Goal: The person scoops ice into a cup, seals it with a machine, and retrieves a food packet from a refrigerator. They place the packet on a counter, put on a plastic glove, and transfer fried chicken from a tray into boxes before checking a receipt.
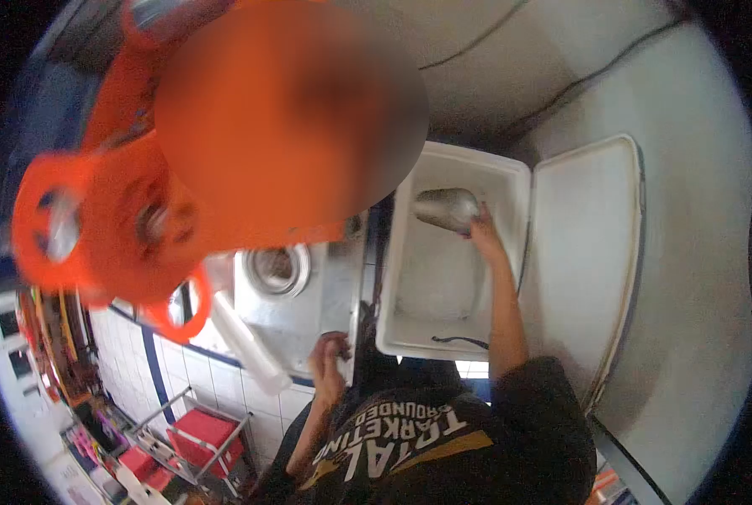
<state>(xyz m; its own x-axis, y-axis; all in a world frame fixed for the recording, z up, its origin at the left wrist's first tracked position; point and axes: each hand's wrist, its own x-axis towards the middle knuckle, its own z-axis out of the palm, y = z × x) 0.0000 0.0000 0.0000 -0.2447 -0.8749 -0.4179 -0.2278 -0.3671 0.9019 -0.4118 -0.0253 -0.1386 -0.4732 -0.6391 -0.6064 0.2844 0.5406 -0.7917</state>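
Note:
My right hand [482, 229] reaches into an open white cooler box [410, 332] and is shut on a metal scoop [446, 208], which is near the far end of the box. The inside of the cooler looks pale and is hard to make out. My left hand [331, 358] rests with curled fingers at the near edge of a steel counter [330, 290], just left of the cooler. Whether it holds anything is unclear. My black shirt with printed letters [410, 438] fills the bottom.
The cooler's lid [586, 252] lies open to the right. A round metal opening [277, 269] sits in the counter, with a stack of clear cups [245, 337] beside it. A large orange blurred machine [140, 210] fills the upper left. Red crates [203, 433] stand below a tiled wall.

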